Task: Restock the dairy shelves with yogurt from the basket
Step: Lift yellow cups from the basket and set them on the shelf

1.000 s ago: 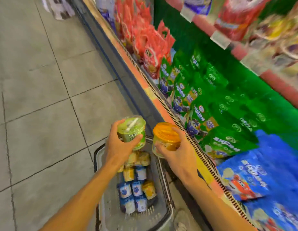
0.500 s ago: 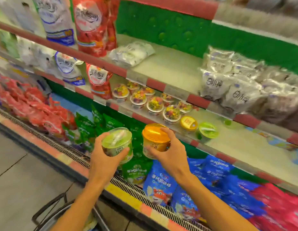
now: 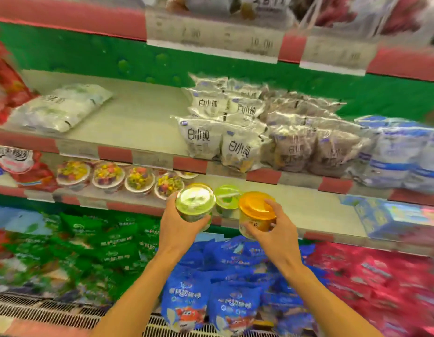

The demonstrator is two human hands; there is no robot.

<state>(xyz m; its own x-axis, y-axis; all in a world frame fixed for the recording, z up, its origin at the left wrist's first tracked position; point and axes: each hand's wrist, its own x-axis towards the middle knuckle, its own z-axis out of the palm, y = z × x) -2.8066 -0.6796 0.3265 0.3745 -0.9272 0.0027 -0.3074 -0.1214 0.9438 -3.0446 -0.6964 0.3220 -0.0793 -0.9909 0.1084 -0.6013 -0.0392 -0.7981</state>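
My left hand [image 3: 179, 223] grips a green-lidded yogurt cup [image 3: 195, 205] from below, held upright in front of the middle shelf [image 3: 308, 210]. My right hand [image 3: 275, 229] grips an orange-lidded yogurt cup [image 3: 256, 211] just to its right, at the shelf's front edge. Between the two held cups, another green-lidded cup [image 3: 227, 197] stands on the shelf. An orange lid [image 3: 199, 185] peeks out behind the left cup. The basket is out of view.
Several fruit-topped cups [image 3: 138, 180] line the same shelf to the left; a blue carton [image 3: 391, 215] lies at its right. White pouches [image 3: 223, 137] fill the shelf above. Green [image 3: 101, 242], blue [image 3: 211, 300] and red bags [image 3: 381, 288] lie in the bin below.
The view swung up from the basket and floor to the shelves. Both hands carried their cups up and forward to the middle shelf's front edge.
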